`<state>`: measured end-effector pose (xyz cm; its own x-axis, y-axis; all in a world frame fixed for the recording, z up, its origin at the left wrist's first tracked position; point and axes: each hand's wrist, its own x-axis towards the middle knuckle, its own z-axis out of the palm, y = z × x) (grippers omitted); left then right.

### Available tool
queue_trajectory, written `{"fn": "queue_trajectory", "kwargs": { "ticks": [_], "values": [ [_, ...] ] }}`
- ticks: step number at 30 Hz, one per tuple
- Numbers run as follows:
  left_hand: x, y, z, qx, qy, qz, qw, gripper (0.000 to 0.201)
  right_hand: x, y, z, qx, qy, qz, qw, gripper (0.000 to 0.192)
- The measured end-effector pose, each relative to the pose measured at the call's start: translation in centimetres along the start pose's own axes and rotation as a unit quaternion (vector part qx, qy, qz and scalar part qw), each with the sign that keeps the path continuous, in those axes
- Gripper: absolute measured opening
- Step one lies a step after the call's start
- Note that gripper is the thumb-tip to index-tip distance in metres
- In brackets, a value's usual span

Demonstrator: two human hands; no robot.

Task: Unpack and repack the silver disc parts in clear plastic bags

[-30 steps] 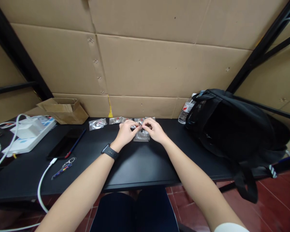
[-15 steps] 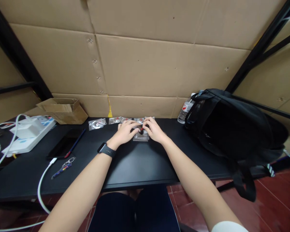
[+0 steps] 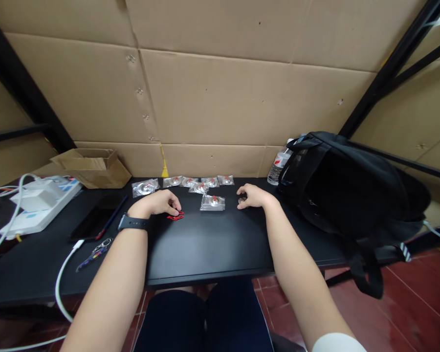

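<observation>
My left hand (image 3: 161, 202), with a dark watch on its wrist, reaches down to a small heap of red cord loops (image 3: 176, 215). Its thumb and fingertips close on the edge of the heap. To the right, my right hand (image 3: 255, 196) rests low over the table, fingers curled around a small shiny piece (image 3: 242, 198) that is mostly hidden. Between the hands lies a clear plastic packet (image 3: 212, 203) with a round silvery item and a red bit on top. Several similar packets (image 3: 198, 187) lie in a loose row behind it.
A larger clear packet (image 3: 145, 187) lies left of the row. Further left are an opened cardboard box (image 3: 95, 168), a phone (image 3: 95, 220), a pen, a keychain (image 3: 94, 255) and a white power strip (image 3: 47, 208). A water bottle (image 3: 278, 164) and black backpack (image 3: 352, 195) stand at right.
My hands have parted from above the middle packet, the left moving to the red cord loops and the right to the shiny piece. The packet and the row behind are now uncovered.
</observation>
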<state>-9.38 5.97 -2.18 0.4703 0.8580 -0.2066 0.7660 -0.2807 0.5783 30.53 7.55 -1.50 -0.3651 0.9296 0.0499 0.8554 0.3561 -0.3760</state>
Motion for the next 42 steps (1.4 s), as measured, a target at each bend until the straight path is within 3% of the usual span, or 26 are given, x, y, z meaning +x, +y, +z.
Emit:
{"fn": "queue_trajectory", "kwargs": {
  "ticks": [3,8,11,14,18,22,25,32,42],
  "values": [
    [0.2,0.8,0.5,0.009,0.028,0.004,1.000,0.015,-0.1,0.4,-0.2,0.032,-0.044,0.021,0.998,0.042],
    [0.4,2.2,1.0,0.051,0.142,0.049,0.987,0.015,-0.4,0.4,-0.4,0.028,-0.044,0.058,0.997,0.046],
    [0.5,3.6,1.4,0.049,0.183,0.093,0.977,0.017,-0.7,0.4,-0.6,0.013,-0.048,0.075,0.996,0.044],
    [0.8,5.0,1.9,0.037,0.229,0.113,0.966,0.016,-0.7,0.1,-0.6,0.023,-0.022,0.050,0.998,0.039],
    [1.3,6.6,2.9,0.013,0.302,0.121,0.946,0.011,-0.3,-1.4,-0.3,0.103,0.054,-0.045,0.992,0.041],
    [1.9,7.4,4.0,-0.059,0.315,0.163,0.933,0.014,0.1,-3.9,0.7,0.217,0.140,-0.142,0.956,0.043],
    [2.4,7.8,4.7,-0.105,0.316,0.177,0.926,0.018,0.2,-5.9,1.8,0.294,0.175,-0.171,0.924,0.040],
    [2.4,9.0,5.3,-0.078,0.354,0.164,0.917,0.015,0.1,-8.7,3.4,0.394,0.179,-0.178,0.884,0.042],
    [1.7,10.5,5.6,0.024,0.436,0.151,0.887,0.009,-0.1,-9.4,3.7,0.445,0.170,-0.175,0.862,0.046]
  ]
}}
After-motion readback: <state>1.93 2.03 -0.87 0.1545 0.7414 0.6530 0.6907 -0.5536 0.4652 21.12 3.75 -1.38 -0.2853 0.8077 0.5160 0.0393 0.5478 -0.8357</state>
